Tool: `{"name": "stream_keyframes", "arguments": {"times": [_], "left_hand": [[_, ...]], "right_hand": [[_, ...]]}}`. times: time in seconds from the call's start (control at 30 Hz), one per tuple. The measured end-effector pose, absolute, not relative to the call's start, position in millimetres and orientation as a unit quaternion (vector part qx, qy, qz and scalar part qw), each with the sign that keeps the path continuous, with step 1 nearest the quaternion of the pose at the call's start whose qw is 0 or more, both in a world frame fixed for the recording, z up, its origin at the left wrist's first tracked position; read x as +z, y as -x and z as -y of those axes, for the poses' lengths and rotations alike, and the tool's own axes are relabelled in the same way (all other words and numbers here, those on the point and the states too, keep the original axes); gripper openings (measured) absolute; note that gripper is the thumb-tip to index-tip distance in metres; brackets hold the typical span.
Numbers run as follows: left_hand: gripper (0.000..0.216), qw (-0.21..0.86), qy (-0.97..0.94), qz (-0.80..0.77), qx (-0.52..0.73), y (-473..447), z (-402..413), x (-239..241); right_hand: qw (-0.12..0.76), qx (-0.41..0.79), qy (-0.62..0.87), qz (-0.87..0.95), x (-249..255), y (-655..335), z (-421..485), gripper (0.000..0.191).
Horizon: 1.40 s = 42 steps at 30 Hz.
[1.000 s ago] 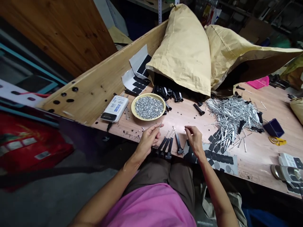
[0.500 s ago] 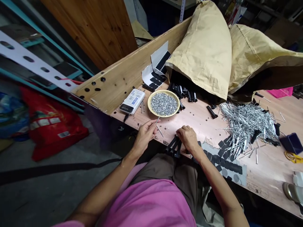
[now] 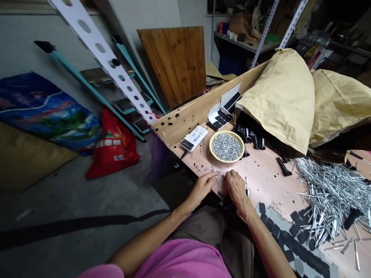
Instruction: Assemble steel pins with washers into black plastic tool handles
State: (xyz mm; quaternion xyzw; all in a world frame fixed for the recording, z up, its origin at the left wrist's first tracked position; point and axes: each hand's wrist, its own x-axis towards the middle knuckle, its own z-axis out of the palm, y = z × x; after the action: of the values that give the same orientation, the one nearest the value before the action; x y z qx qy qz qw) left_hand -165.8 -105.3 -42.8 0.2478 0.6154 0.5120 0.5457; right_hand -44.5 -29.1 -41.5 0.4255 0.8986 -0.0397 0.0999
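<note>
My left hand rests at the near edge of the wooden table, its fingers pinched together; a thin metal pin lies by the fingertips. My right hand is curled over a bunch of black handled pieces at the table edge and covers most of them. A shallow yellow dish of small silver nuts stands just beyond both hands.
A heap of silver pins lies at the right. A sheet of black pads sits near the front edge. Tan paper sacks spill black parts at the back. A white scale lies left of the dish. Bags sit on the floor.
The camera has swung left and up, showing more floor. My right hand moved onto the black pieces and gathered them. My left hand came down to the table edge beside it.
</note>
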Motion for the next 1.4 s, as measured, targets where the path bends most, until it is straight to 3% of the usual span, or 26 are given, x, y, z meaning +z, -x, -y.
{"name": "stream_keyframes", "arguments": {"times": [0.13, 0.3, 0.4, 0.5, 0.87, 1.03, 1.17, 1.4], "left_hand": [[0.048, 0.545, -0.255, -0.609, 0.516, 166, 106, -41], [0.053, 0.585, -0.264, -0.578, 0.505, 161, 111, -31], [0.055, 0.613, -0.283, -0.556, 0.486, 150, 112, -23], [0.056, 0.634, -0.309, -0.531, 0.470, 138, 111, -17], [0.055, 0.646, -0.382, -0.491, 0.444, 113, 108, -18], [0.061, 0.683, -0.356, -0.480, 0.420, 108, 109, -11], [0.069, 0.727, -0.326, -0.469, 0.381, 108, 107, -8], [0.072, 0.797, -0.292, -0.418, 0.324, 112, 104, -6]], "right_hand": [[0.019, -0.113, -0.425, -0.898, -49, 41, 20, 0.018], [-0.284, -0.388, -0.497, -0.722, -49, 25, 22, 0.005], [-0.411, -0.515, -0.499, -0.563, -37, 15, 36, 0.017], [-0.461, -0.544, -0.505, -0.486, -26, 7, 51, 0.024], [-0.515, -0.460, -0.516, -0.506, -20, -20, 73, 0.018], [-0.494, -0.301, -0.490, -0.652, -25, -33, 79, 0.005], [-0.464, -0.188, -0.416, -0.759, -21, -46, 81, 0.015], [-0.439, -0.312, -0.434, -0.723, -10, -62, 77, 0.008]]}}
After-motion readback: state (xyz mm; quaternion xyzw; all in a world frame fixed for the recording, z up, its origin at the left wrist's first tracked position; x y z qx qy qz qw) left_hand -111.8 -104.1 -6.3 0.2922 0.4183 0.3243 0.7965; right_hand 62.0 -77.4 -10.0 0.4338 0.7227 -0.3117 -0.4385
